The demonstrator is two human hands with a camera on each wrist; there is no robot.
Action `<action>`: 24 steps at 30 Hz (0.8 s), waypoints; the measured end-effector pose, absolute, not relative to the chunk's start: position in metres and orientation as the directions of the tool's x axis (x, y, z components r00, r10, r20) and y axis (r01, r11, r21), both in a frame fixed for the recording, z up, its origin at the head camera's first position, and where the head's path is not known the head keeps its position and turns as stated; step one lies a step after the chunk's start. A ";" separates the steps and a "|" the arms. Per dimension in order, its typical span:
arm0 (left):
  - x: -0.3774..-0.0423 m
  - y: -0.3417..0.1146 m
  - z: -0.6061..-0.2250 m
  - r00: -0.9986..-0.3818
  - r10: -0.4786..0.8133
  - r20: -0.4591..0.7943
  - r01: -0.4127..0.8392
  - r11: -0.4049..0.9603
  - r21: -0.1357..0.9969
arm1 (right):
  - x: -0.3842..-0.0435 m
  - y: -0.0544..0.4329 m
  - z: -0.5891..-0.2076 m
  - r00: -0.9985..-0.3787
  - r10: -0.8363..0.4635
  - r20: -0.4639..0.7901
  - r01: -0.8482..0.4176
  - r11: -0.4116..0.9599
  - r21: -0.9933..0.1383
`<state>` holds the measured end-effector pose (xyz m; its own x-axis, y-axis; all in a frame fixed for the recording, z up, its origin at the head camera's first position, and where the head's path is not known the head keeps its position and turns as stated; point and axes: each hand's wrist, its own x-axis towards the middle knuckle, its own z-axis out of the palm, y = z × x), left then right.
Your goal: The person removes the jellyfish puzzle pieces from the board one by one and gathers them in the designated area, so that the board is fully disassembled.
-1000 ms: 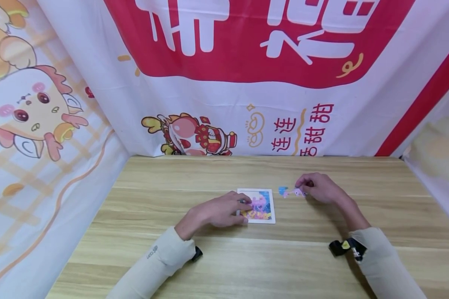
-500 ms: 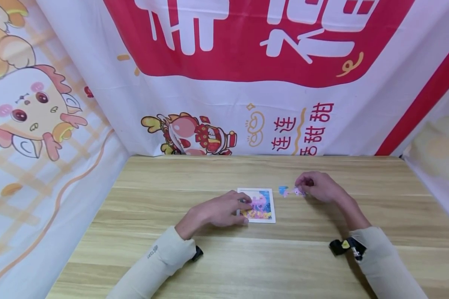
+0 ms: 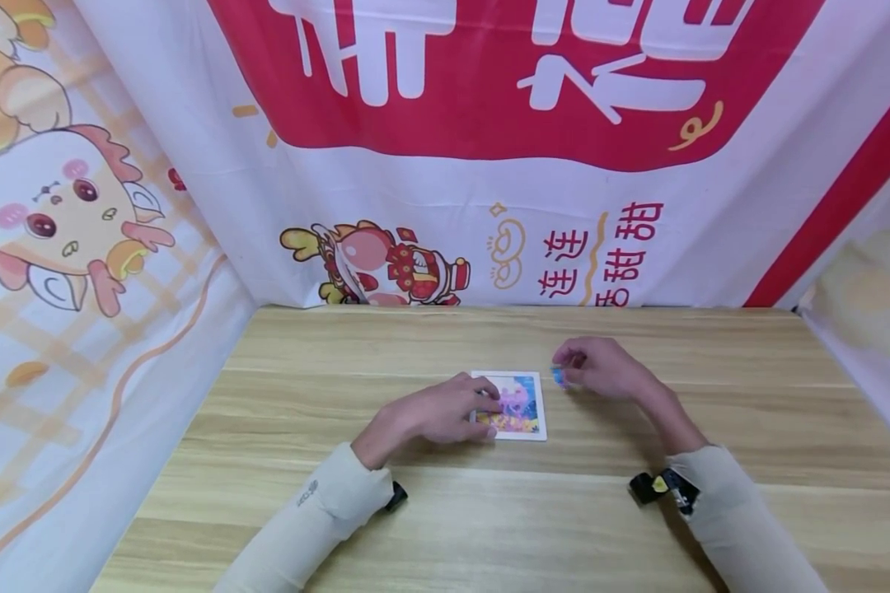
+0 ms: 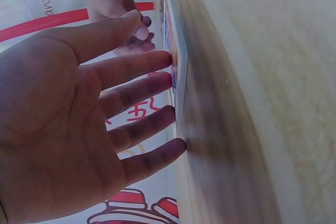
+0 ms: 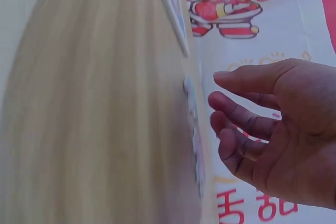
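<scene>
We rest our left hand (image 3: 448, 409), fingers extended and gripping nothing, with fingertips touching the white-rimmed puzzle (image 3: 522, 403) lying flat on the table (image 3: 445, 515). Our right hand (image 3: 601, 366), loosely bent and holding nothing, hovers by the loose pieces (image 3: 559, 376) just right of the puzzle.

Shows smooth wood grain on desk (image 3: 504, 531), creased cloth in backdrop (image 3: 482, 123), matt fabric in left sleeve (image 3: 311, 519), smooth-rimmed jigsaw tray (image 3: 542, 412).
</scene>
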<state>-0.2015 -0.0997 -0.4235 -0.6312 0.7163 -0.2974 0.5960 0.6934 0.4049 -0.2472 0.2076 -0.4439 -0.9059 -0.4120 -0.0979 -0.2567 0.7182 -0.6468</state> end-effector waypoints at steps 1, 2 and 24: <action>-0.202 -0.099 -0.423 -0.631 0.716 -0.297 0.596 0.693 0.405 | -0.248 0.204 -0.444 -0.901 -0.423 -0.097 -0.265 0.714 -0.647; -0.203 -0.098 -0.423 -0.631 0.717 -0.295 0.599 0.693 0.402 | -0.248 0.201 -0.443 -0.896 -0.434 -0.096 -0.274 0.710 -0.649; -0.207 -0.085 -0.425 -0.609 0.759 -0.230 0.663 0.647 0.377 | -0.245 0.165 -0.438 -0.842 -0.524 -0.130 -0.348 0.710 -0.613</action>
